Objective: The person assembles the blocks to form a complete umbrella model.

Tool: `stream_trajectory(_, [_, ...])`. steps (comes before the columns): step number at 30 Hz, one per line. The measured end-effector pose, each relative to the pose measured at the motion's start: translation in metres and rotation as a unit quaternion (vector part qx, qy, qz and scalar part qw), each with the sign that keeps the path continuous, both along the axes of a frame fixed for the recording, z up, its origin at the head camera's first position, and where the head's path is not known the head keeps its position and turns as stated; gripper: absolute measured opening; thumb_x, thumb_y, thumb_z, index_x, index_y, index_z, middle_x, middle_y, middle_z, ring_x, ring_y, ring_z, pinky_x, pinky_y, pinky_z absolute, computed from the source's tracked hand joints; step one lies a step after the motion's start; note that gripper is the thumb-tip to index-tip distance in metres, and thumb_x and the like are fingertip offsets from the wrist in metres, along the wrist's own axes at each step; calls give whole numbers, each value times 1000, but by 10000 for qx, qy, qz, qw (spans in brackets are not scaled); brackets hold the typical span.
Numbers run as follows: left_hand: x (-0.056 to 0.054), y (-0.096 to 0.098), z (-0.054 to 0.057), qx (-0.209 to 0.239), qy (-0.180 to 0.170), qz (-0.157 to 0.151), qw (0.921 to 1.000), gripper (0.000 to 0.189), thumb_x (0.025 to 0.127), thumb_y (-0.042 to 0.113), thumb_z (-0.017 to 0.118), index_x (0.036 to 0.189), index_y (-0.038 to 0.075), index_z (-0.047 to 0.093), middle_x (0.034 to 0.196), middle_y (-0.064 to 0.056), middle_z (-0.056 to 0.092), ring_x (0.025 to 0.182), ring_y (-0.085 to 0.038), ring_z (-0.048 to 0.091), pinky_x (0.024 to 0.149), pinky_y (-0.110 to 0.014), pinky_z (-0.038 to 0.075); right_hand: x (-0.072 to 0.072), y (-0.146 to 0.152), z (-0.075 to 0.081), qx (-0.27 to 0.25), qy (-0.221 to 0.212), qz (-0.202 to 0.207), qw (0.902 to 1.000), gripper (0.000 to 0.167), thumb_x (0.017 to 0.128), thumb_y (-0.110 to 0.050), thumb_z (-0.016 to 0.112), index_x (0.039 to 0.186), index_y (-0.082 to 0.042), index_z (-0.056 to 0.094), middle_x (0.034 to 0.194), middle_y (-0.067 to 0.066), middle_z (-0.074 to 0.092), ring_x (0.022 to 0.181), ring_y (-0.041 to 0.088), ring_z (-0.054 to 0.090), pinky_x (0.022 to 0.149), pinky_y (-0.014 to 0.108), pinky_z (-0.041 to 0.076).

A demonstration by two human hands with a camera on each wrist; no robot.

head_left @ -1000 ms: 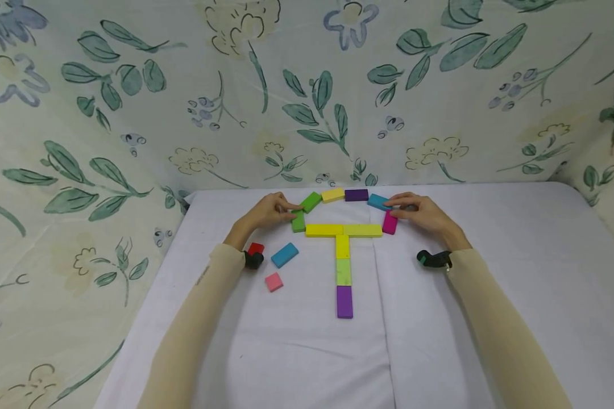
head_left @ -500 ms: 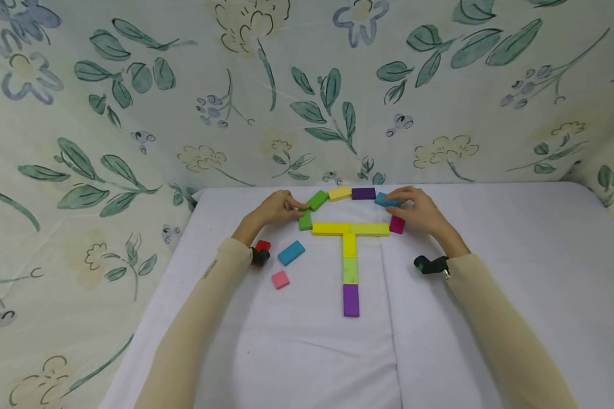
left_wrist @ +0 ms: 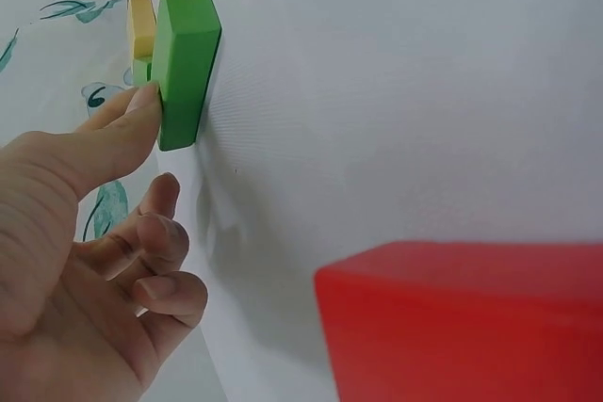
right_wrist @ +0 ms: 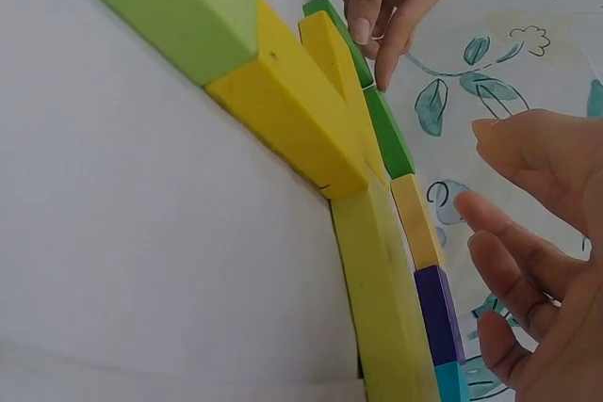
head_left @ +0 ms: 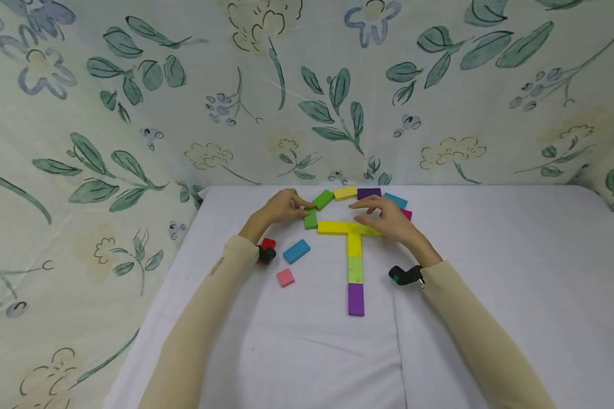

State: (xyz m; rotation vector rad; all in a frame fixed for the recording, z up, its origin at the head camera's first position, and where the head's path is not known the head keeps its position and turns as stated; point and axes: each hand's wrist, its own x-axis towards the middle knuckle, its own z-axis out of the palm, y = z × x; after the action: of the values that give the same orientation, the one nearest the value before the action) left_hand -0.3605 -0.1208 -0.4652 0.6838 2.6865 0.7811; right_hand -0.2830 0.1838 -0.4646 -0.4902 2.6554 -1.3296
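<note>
My left hand [head_left: 281, 207] is at the left end of a curved row of blocks. Its thumb and index finger touch the outer side of the lower green block [left_wrist: 188, 54], near where it meets the upper green block [head_left: 324, 199]; the other fingers curl loosely. Above the yellow bar [head_left: 332, 228] hovers my right hand [head_left: 386, 218], fingers spread and holding nothing. The curve continues with a pale yellow block [head_left: 345, 193], a dark purple block [right_wrist: 438, 313], a blue block [head_left: 396, 200] and a magenta block [head_left: 407, 214], which is partly hidden by the right hand.
Below the bar runs a stem of a yellow block [head_left: 355, 245], a lime block [head_left: 355, 270] and a purple block [head_left: 356, 299]. Loose at left lie a red block [left_wrist: 462, 317], a blue block [head_left: 297, 251] and a pink block [head_left: 285, 278]. A floral cloth [head_left: 286, 85] backs the table.
My right hand has left the blue and magenta blocks and moved left over the yellow bar. My left hand stays at the green blocks. The head view has shifted slightly.
</note>
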Motion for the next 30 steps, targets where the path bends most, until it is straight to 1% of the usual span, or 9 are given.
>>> stream_trajectory(6, [0, 0, 1, 105, -44, 102, 9999, 30, 94, 21, 78, 124, 23, 76, 98, -10, 60, 86, -22, 50, 73, -27, 39, 3, 2, -7, -32, 11, 81, 10000, 35, 100, -21, 69, 134, -12, 70, 137, 11, 65, 114, 30, 53, 90, 38, 43])
stream_trajectory(9, [1, 1, 2, 77, -56, 159, 9998, 31, 93, 21, 79, 124, 24, 76, 99, -10, 60, 88, -22, 51, 74, -28, 40, 4, -2, -10, -18, -8, 134, 9999, 34, 101, -23, 68, 134, -14, 70, 139, 9, 64, 116, 29, 53, 92, 38, 44])
stream_trajectory(15, [3, 1, 2, -11, -74, 182, 9998, 33, 94, 22, 79, 126, 26, 75, 102, -10, 60, 90, -22, 52, 74, -28, 41, 8, -11, -10, -72, -77, 222, 9997, 32, 101, -20, 68, 132, -15, 71, 137, 7, 66, 116, 28, 54, 95, 40, 46])
stream_trajectory(22, [3, 1, 3, -43, -61, 203, 9998, 33, 94, 22, 78, 126, 27, 75, 101, -9, 60, 90, -22, 52, 73, -28, 41, 13, -17, -8, -30, -115, 242, 9996, 31, 101, -23, 69, 131, -19, 72, 134, 4, 65, 116, 26, 54, 99, 41, 45])
stream_trajectory(26, [3, 2, 4, -85, -66, 229, 9997, 33, 94, 22, 78, 127, 27, 75, 103, -9, 60, 91, -22, 52, 73, -28, 41, 14, -17, -10, -81, -123, 311, 9994, 31, 101, -22, 68, 132, -17, 71, 134, 6, 65, 116, 26, 54, 100, 43, 46])
stream_trajectory(30, [3, 2, 3, -125, -60, 234, 9996, 33, 95, 23, 77, 127, 28, 75, 104, -9, 60, 92, -22, 53, 74, -28, 42, 13, -20, -11, -99, -146, 349, 9992, 32, 101, -23, 69, 132, -18, 71, 135, 7, 64, 118, 27, 54, 103, 47, 47])
